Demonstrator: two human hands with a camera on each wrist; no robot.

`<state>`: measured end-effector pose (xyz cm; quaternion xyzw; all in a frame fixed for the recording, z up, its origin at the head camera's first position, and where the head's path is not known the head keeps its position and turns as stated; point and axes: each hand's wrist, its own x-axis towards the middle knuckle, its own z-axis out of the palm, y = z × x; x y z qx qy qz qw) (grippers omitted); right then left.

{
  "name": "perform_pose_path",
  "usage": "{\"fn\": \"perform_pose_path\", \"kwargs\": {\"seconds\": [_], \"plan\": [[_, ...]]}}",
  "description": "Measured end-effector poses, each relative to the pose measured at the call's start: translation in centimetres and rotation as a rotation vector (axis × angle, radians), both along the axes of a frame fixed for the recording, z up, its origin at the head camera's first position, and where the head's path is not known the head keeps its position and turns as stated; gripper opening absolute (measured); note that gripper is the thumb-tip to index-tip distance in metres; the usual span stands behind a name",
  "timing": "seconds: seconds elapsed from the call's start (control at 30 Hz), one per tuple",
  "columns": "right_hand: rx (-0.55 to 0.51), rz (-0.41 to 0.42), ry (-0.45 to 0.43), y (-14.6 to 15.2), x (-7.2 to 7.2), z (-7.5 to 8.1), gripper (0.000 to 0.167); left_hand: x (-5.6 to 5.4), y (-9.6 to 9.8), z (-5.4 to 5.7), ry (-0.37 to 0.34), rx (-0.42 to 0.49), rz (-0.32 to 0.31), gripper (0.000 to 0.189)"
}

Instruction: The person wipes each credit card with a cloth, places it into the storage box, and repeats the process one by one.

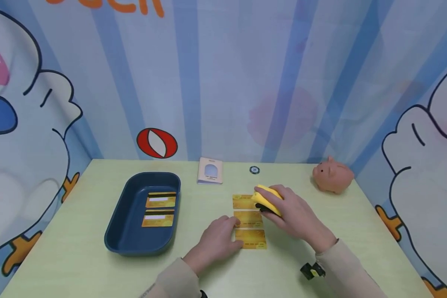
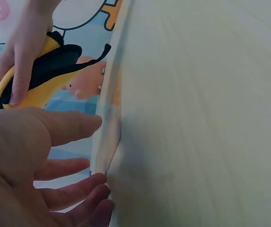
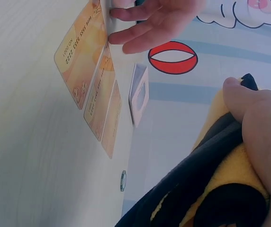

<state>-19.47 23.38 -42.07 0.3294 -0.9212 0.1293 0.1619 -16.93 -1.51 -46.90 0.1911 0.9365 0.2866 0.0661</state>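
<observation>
Three gold bank cards (image 1: 251,240) lie in a column on the table, one above the other. My left hand (image 1: 217,238) rests at their left edge, fingers fairly straight, with thumb and fingertips touching the cards' side. A soft yellow-and-black plush pouch (image 1: 267,200) is gripped in my right hand (image 1: 296,215), over the right end of the top cards. In the right wrist view its fuzzy yellow side and dark folded edge (image 3: 192,165) show close up. The left wrist view shows a black strap end (image 2: 95,60) sticking out from it.
A dark blue tray (image 1: 121,236) stands at the left, with two gold cards (image 1: 157,218) inside, stripe side up. Toward the back are a pink booklet (image 1: 210,170) and a small round chip (image 1: 254,170). A pink piggy bank (image 1: 333,176) stands at the back right.
</observation>
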Motion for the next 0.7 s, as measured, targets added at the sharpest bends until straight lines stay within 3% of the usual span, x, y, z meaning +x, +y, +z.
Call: {"fn": "perform_pose_path", "kwargs": {"seconds": [0.13,0.3,0.7], "plan": [[-0.007,-0.001,-0.008,-0.1,-0.1,0.0,0.069,0.0,0.5,-0.1,0.006,-0.038,0.038,0.051],[0.0,-0.008,-0.027,-0.3,-0.2,0.1,0.068,0.1,0.5,-0.3,0.017,-0.079,0.036,0.052],[-0.005,-0.013,-0.025,-0.5,-0.3,-0.2,0.069,0.7,-0.6,0.0,0.04,-0.087,-0.056,0.046]]}}
